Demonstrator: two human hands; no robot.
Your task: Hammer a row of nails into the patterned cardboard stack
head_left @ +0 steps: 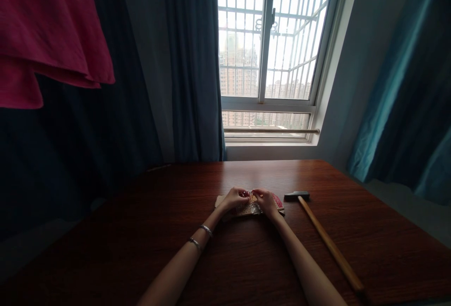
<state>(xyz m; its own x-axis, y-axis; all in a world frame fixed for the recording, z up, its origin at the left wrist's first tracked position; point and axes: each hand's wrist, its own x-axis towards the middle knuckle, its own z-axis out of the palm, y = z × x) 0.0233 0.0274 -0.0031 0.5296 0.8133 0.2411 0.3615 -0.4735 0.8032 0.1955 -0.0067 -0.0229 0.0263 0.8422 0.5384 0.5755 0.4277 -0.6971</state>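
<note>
On a dark wooden table lies a small pale wooden board with rows of small dots and red thread or bands on it. My left hand and my right hand rest on the board, fingers curled and pinched together at its top middle over the red material. What the fingertips pinch is too small to make out. Two bracelets sit on my left wrist.
A hammer with a dark head and long wooden handle lies to the right of the board. Behind the table are a barred window, blue curtains on both sides, and a red cloth hanging at upper left.
</note>
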